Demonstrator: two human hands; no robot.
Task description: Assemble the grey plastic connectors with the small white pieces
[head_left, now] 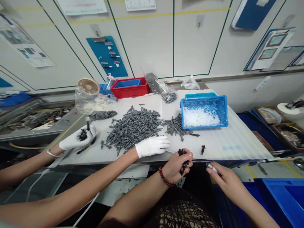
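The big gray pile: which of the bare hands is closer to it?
Left. The left hand, clutching black bits, is right of the big gray pile, nearer the person's body. The right hand, holding a small tube, is farther right.

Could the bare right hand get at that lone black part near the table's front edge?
Probably yes: the right hand is close to the black part and nothing seems to block the way, though the silvery cylinder it holds may hinder grasping.

- Black parts (181, 152) are partly hidden by the left hand (174, 166).
- The silver tube's (212, 167) back end is covered by the right hand (223, 176).
- The big blue bin (270, 193) is cut off by the right edge.
- The clipboard labels (108, 44) are too small to be read.
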